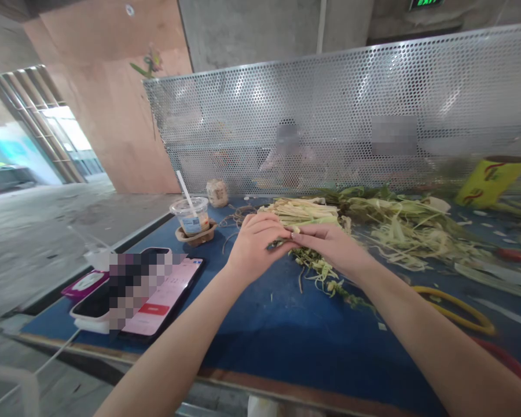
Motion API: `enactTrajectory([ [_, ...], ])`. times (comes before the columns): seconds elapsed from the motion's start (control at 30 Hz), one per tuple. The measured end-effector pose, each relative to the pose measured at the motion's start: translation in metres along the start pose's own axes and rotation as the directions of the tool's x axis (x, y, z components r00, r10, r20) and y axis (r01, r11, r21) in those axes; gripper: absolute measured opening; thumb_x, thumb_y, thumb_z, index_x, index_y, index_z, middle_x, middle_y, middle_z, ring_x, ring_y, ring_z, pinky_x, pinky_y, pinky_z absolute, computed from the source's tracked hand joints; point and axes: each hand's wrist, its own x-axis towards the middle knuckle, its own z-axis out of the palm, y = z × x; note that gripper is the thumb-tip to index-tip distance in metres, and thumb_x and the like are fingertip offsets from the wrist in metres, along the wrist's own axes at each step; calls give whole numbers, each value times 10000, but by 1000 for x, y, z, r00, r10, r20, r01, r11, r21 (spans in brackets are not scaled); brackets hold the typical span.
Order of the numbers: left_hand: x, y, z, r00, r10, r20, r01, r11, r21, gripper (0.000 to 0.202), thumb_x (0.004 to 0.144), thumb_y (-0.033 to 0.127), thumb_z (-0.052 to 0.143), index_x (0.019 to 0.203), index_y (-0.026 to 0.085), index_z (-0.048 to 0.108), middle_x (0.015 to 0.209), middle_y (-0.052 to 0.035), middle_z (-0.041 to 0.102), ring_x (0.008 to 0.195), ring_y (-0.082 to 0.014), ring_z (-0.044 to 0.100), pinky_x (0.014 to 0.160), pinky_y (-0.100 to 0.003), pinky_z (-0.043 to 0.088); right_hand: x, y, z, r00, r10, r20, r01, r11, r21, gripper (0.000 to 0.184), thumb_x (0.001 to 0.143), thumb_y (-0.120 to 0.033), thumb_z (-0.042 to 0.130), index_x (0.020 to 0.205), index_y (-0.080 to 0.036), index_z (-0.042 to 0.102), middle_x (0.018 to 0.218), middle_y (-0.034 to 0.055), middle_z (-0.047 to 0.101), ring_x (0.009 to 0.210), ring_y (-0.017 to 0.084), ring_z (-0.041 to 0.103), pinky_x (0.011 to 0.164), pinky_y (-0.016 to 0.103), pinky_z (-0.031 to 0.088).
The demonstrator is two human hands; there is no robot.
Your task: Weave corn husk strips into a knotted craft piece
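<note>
Reaching over the near edge of the blue bench (286, 341), left hand (254, 246) and right hand (332, 246) meet mid-bench, fingers curled closed, together pinching a green sprig (279, 244) just before the pale stalk pile (304, 211); a phone (165, 298) lies toward the left edge

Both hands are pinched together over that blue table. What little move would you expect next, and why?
Probably pull the hands apart to peel a strip off. The left hand and right hand meet fingertip to fingertip on a thin green leafy stem, and a heap of pale stripped stalks lies just behind on the blue table top.
</note>
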Motion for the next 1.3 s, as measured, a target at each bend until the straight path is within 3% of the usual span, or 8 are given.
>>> enactTrajectory([
  [0.23, 0, 6, -2, 976, -213, 38, 214, 976, -27, 189, 661, 351, 657, 686, 175, 594, 867, -47, 602, 912, -181, 561, 819, -348, 429, 1, 3, -1, 999, 29, -24, -26, 994, 109, 206, 728, -376, 591, 679, -203, 691, 798, 22, 678, 887, 199, 574, 847, 354, 371],
  [0.43, -4, 6, 3, 974, -219, 50, 221, 975, -30, 287, 655, 390, 653, 833, 181, 572, 1016, -68, 577, 951, -198, 554, 840, -401, 420, 2, 4, -3, 990, 77, -119, -45, 967, 250, 175, 691, -362, 633, 818, -263, 701, 965, 16, 672, 1071, 201, 509, 958, 354, 302],
  [0.63, -4, 9, 8, 943, -334, 13, 333, 935, -120, 229, 665, 358, 651, 770, 171, 571, 1079, -79, 549, 925, -181, 563, 809, -378, 443, 1, -2, -1, 982, 129, -137, -76, 938, 339, 218, 701, -407, 609, 846, -267, 693, 1176, 22, 566, 1171, 221, 408, 941, 374, 306],
  [0.87, -4, 10, 14, 809, -557, 189, 583, 717, -383, 411, 680, 342, 637, 1022, 182, 475, 680, 4, 620, 676, -137, 598, 572, -257, 451, 1, 2, 1, 961, 243, -129, -184, 917, 354, 243, 685, -433, 615, 863, -285, 688, 1198, 6, 547, 1205, 249, 348, 963, 427, 233],
  [0.97, -3, 10, 15, 755, -612, 236, 637, 598, -486, 324, 741, 318, 570, 1019, 172, 490, 764, -33, 650, 737, -141, 607, 573, -243, 453, 1, 1, 2, 968, 214, -130, -166, 936, 311, 245, 696, -436, 603, 882, -299, 681, 1173, -4, 567, 1213, 234, 335, 962, 410, 231],
  [1.07, -3, 8, 16, 739, -627, 246, 640, 538, -549, 405, 712, 302, 601, 1082, 185, 485, 890, -61, 662, 827, -160, 601, 610, -254, 466, 1, 1, 2, 968, 219, -125, -174, 939, 297, 237, 701, -439, 591, 868, -300, 685, 1148, -6, 584, 1192, 232, 361, 944, 404, 241],
  [1.17, -2, 7, 15, 714, -643, 279, 663, 492, -564, 565, 664, 290, 651, 1176, 183, 437, 790, -44, 674, 698, -140, 599, 576, -247, 458, 1, 1, 2, 959, 254, -127, -210, 935, 284, 243, 709, -436, 577, 893, -312, 677, 1168, -9, 568, 1191, 240, 352, 932, 419, 226],
  [1.3, -1, 8, 16, 689, -649, 322, 690, 453, -565, 444, 709, 292, 607, 1118, 165, 493, 611, 17, 623, 509, -79, 509, 494, -209, 408, 1, 2, 2, 942, 302, -145, -254, 926, 278, 263, 704, -433, 573, 910, -302, 673, 1161, 1, 567, 1171, 246, 348, 906, 429, 221],
])
